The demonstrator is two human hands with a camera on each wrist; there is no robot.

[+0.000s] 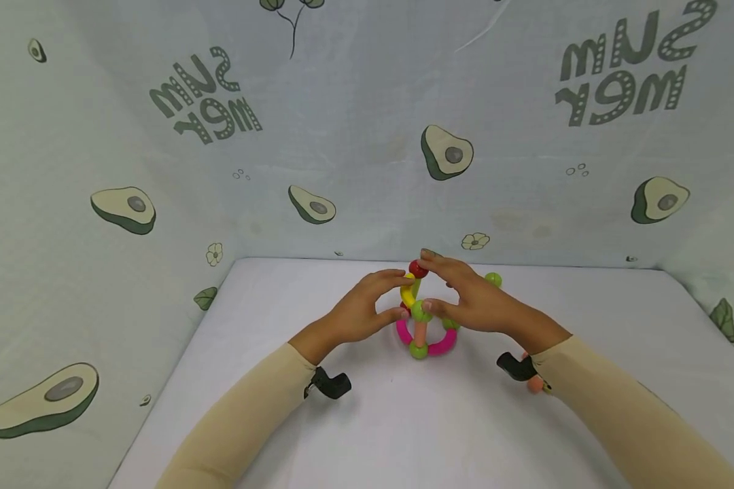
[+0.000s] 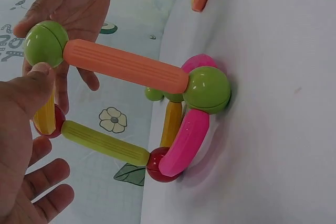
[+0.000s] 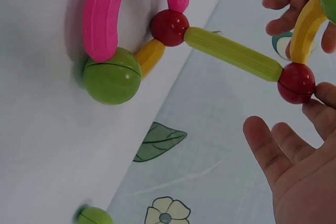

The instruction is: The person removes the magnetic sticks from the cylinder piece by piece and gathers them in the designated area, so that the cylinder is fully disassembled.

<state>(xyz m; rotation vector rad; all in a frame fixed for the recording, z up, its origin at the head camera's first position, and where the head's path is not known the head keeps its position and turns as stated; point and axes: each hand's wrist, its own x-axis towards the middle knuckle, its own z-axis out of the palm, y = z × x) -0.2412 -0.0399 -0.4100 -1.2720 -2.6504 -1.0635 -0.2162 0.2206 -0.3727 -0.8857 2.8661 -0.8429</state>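
A ball-and-stick frame stands on the table, its base a ring with pink curved sticks (image 2: 186,142) and green and red balls. An orange stick (image 2: 126,66) rises to an upper green ball (image 2: 44,44), and a lime stick (image 3: 233,53) to an upper red ball (image 3: 296,83). Between these two top balls runs a yellow curved stick (image 1: 408,293). My left hand (image 1: 363,309) holds it by thumb and fingers, thumb tip right at the green ball. My right hand (image 1: 480,295) touches the frame from the other side, thumb at the green ball, index at the red, other fingers straight.
Under my right wrist lies an orange piece (image 1: 535,384), partly hidden by a black wrist strap. Behind the right hand a loose green ball (image 1: 493,279) rests near the back edge. A printed cloth (image 1: 367,136) hangs behind the white table (image 1: 367,421).
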